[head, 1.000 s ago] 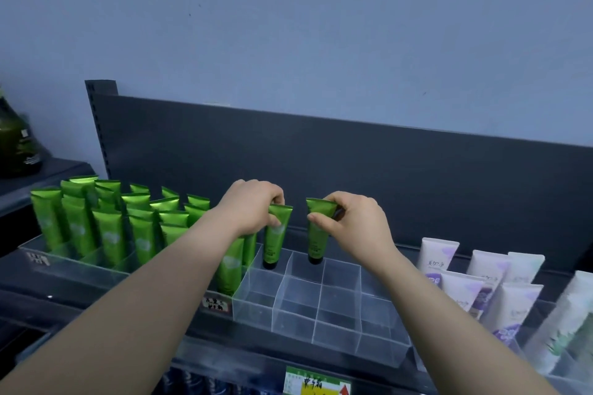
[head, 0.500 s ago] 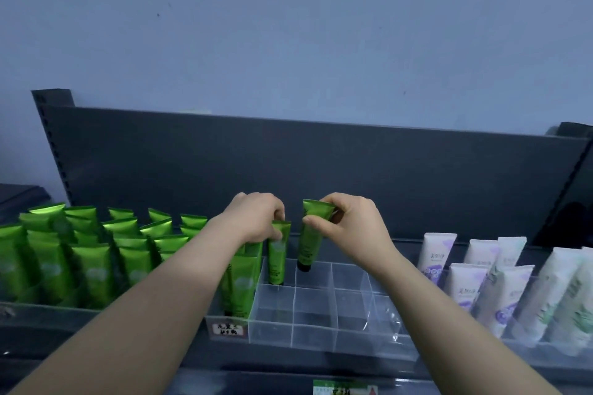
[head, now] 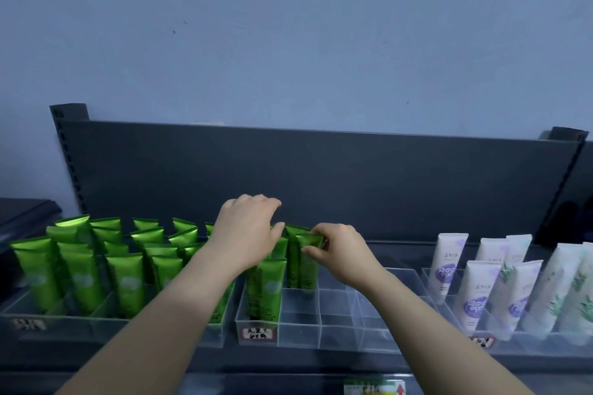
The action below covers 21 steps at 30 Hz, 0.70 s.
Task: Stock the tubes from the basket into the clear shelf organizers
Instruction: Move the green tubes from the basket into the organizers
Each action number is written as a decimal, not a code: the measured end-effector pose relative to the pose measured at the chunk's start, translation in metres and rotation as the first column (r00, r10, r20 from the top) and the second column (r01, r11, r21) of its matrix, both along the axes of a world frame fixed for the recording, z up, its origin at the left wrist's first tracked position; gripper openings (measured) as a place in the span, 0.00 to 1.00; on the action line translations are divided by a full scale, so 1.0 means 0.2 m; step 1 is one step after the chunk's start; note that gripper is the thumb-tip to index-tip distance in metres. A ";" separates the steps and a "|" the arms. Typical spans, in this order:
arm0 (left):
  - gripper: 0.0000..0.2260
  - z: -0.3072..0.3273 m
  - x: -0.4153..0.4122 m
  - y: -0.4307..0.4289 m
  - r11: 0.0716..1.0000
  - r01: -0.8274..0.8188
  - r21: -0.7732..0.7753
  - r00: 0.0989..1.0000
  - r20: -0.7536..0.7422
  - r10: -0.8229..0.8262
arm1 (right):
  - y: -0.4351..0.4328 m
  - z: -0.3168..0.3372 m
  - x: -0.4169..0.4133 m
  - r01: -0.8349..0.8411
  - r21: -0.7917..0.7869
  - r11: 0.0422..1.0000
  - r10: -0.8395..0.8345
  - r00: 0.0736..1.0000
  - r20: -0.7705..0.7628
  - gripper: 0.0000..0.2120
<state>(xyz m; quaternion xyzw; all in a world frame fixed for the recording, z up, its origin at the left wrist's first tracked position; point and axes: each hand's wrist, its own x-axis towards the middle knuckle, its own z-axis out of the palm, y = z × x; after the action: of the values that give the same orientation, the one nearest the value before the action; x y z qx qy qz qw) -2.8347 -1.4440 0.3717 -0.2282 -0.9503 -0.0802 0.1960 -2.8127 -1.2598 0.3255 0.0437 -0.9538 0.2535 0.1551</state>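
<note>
2 bare forearms reach over a dark grey metal shelf (head: 404, 252) toward a clear acrylic organizer divided into small square compartments (head: 300, 335). The right grip (head: 340, 255) pinches the flat crimped top of a glossy green plastic tube (head: 308, 269) between thumb and curled fingers. That tube stands upright, cap end down, in a back compartment of the organizer, touching a second green tube (head: 292, 260) on its left.

The left grip (head: 247, 234) arches over the tube tops at the organizer's back left corner, with its fingers curled downward and its thumb stretched toward the right grip (whatever lies under the palm is hidden, so I cannot tell whether it holds a tube). The 2 grips are close together but apart.

Further green tubes (head: 268, 285) stand in the organizer's left column, above a small white handwritten label (head: 258, 333) stuck on the front wall.

Left of it, a long clear acrylic tray (head: 96, 329) is packed with rows of matching upright green tubes (head: 126, 285). On the right, another clear tray (head: 513, 345) carries white tubes with purple prints (head: 449, 269) and, further right, white tubes with green leaf prints (head: 574, 295).

Behind everything rises the shelf's dark grey back panel (head: 353, 183), and above it a plain blue-grey wall (head: 288, 26). At the lower edge a green and yellow price tag with a red arrow (head: 375, 388) shows only in part.
</note>
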 end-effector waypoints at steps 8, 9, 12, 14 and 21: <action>0.23 -0.03 0.09 -0.02 1.000 0.001 0.030 1.000 -0.011 -0.001 | 0.00 -0.03 0.02 0.068 0.131 0.989 -0.072 0.997 0.031 0.13; 0.23 -0.03 0.10 -0.02 0.999 0.005 0.032 1.000 -0.009 -0.004 | 0.00 -0.02 0.02 0.076 0.146 0.986 -0.080 0.997 0.022 0.14; 0.23 -0.04 0.13 -0.01 0.999 0.020 0.035 1.000 0.004 -0.020 | 0.01 -0.01 0.06 0.092 0.174 0.980 -0.088 0.996 -0.027 0.19; 0.23 -0.05 0.16 -0.01 0.999 0.038 0.038 0.999 0.006 -0.038 | 0.03 0.01 0.10 0.108 0.203 0.973 -0.094 0.992 -0.078 0.22; 0.22 -0.10 0.26 0.09 0.989 0.141 0.054 0.990 0.009 -0.142 | 0.10 -0.01 0.35 0.209 0.249 0.946 -0.156 0.963 -0.218 0.23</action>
<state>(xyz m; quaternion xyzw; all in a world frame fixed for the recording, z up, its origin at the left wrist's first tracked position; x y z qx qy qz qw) -2.7827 -1.4269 0.3527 -0.2891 -0.9305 -0.1207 0.1899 -2.7425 -1.2395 0.3228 0.0002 -0.9595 0.1000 0.2634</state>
